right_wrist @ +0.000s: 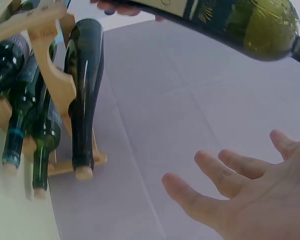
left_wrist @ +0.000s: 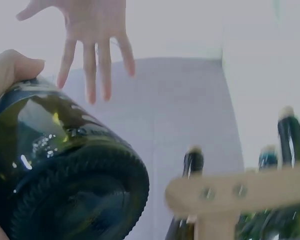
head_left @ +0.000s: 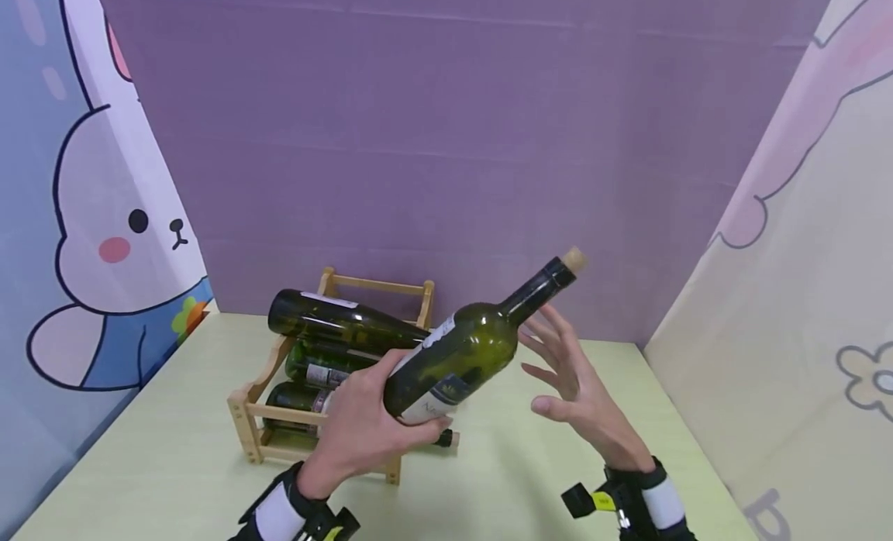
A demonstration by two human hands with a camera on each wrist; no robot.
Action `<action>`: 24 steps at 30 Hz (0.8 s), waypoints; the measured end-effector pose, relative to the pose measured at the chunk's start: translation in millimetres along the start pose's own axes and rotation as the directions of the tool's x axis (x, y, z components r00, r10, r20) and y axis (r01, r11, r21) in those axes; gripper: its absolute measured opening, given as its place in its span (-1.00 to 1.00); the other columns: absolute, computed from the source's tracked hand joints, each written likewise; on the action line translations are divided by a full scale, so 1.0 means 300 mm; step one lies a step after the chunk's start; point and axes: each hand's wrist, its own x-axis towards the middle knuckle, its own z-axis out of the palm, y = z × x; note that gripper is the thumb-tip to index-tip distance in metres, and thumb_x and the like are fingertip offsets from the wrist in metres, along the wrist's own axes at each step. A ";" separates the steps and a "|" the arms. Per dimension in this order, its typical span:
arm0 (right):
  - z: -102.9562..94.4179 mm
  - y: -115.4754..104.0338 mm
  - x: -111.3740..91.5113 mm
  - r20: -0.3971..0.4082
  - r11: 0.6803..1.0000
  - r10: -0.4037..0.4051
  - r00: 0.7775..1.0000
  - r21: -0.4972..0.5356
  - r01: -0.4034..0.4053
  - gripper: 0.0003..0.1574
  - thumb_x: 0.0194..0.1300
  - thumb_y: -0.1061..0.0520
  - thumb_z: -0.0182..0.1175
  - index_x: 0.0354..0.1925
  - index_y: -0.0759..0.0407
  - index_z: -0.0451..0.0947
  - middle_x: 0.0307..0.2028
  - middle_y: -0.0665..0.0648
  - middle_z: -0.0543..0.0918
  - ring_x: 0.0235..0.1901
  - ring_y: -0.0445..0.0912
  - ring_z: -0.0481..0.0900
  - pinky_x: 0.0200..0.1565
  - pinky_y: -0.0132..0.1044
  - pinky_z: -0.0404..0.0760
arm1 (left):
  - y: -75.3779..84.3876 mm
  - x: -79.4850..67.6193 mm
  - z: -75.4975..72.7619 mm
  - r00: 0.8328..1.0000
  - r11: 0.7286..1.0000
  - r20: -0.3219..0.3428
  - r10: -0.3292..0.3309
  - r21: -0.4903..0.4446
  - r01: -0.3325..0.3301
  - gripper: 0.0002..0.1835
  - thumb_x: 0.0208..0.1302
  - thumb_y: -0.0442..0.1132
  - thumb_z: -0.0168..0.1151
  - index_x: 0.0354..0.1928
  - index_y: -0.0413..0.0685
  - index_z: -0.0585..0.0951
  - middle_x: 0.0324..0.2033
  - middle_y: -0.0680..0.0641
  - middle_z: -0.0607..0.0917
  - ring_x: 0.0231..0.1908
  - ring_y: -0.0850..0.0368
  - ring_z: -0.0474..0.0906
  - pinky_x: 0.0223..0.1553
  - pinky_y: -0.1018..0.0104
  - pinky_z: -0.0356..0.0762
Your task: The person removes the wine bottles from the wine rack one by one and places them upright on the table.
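A green wine bottle [head_left: 453, 363] with a cork in its mouth is tilted, neck up to the right. My left hand [head_left: 366, 421] grips it near its base, the thumb across the white label. In the left wrist view the round bottom of this wine bottle [left_wrist: 85, 185] faces the camera. Beside the neck, my right hand [head_left: 575, 394] is held with fingers spread; in the right wrist view my right hand [right_wrist: 250, 185] is apart from the bottle and holds nothing. Behind the left hand stands a wooden wine rack [head_left: 254, 417].
Several corked bottles lie in the rack, among them a dark bottle [head_left: 335, 320] on top. The rack stands on a pale table [head_left: 174, 432]. A purple backdrop [head_left: 446, 138] rises behind it, with printed cloths at both sides.
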 end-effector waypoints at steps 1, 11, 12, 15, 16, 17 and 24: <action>0.007 -0.003 0.004 0.002 1.000 0.002 1.000 0.015 -0.002 0.29 0.30 -0.25 0.33 0.65 -0.13 -0.28 0.62 0.29 -0.03 0.55 0.29 0.10 0.33 0.47 0.24 | 0.004 -0.004 0.007 1.000 0.999 0.015 -0.023 -0.047 0.024 -0.24 -0.12 0.14 0.62 0.20 0.26 0.54 -0.27 0.17 0.75 -0.40 0.36 0.62 -0.40 0.38 0.55; 0.080 -0.031 0.047 -0.016 0.995 0.038 0.999 0.091 -0.036 0.33 0.24 -0.36 0.34 0.64 -0.24 -0.28 0.61 0.24 0.06 0.58 0.30 0.04 0.37 0.46 0.18 | 0.044 -0.037 0.105 0.976 0.879 0.126 -0.179 -0.425 0.216 -0.34 0.04 -0.08 0.58 0.21 0.34 0.53 -0.09 0.09 0.76 -0.22 0.15 0.72 -0.17 0.18 0.65; 0.086 -0.032 0.050 -0.023 0.995 0.044 0.999 0.085 -0.042 0.32 0.24 -0.36 0.35 0.64 -0.25 -0.27 0.60 0.23 0.10 0.57 0.29 0.07 0.37 0.46 0.19 | 0.047 -0.040 0.117 0.974 0.867 0.128 -0.187 -0.445 0.225 -0.35 0.05 -0.10 0.58 0.21 0.36 0.53 -0.08 0.09 0.75 -0.22 0.14 0.72 -0.15 0.17 0.65; 0.106 -0.041 0.062 -0.035 0.995 0.055 0.998 0.087 -0.052 0.34 0.21 -0.37 0.37 0.63 -0.28 -0.25 0.59 0.21 0.15 0.57 0.25 0.10 0.37 0.47 0.16 | 0.047 -0.049 0.154 0.973 0.841 0.132 -0.189 -0.489 0.230 -0.37 0.09 -0.13 0.56 0.22 0.33 0.53 -0.06 0.07 0.74 -0.20 0.10 0.73 -0.12 0.13 0.64; 0.113 -0.044 0.066 -0.038 0.995 0.056 0.998 0.085 -0.053 0.34 0.20 -0.38 0.37 0.63 -0.29 -0.25 0.58 0.20 0.17 0.56 0.25 0.13 0.37 0.48 0.17 | 0.045 -0.052 0.167 0.973 0.834 0.132 -0.189 -0.501 0.230 -0.37 0.10 -0.14 0.55 0.23 0.31 0.53 -0.05 0.05 0.74 -0.19 0.10 0.73 -0.11 0.13 0.64; 0.118 -0.046 0.070 -0.037 0.995 0.051 0.998 0.087 -0.047 0.34 0.19 -0.39 0.37 0.63 -0.28 -0.25 0.57 0.21 0.19 0.54 0.26 0.17 0.36 0.48 0.18 | 0.043 -0.054 0.179 0.973 0.828 0.134 -0.185 -0.512 0.228 -0.37 0.11 -0.15 0.54 0.24 0.29 0.52 -0.03 0.03 0.74 -0.18 0.09 0.73 -0.09 0.12 0.64; 0.145 -0.057 0.098 -0.045 0.989 0.044 0.998 0.140 -0.037 0.23 0.23 -0.25 0.40 0.61 -0.22 -0.11 0.54 0.13 0.27 0.41 0.11 0.45 0.34 0.34 0.36 | 0.016 -0.052 0.253 0.981 0.834 0.117 -0.154 -0.518 0.192 -0.35 0.12 -0.14 0.52 0.27 0.19 0.51 -0.02 -0.01 0.75 -0.14 0.12 0.73 -0.06 0.17 0.64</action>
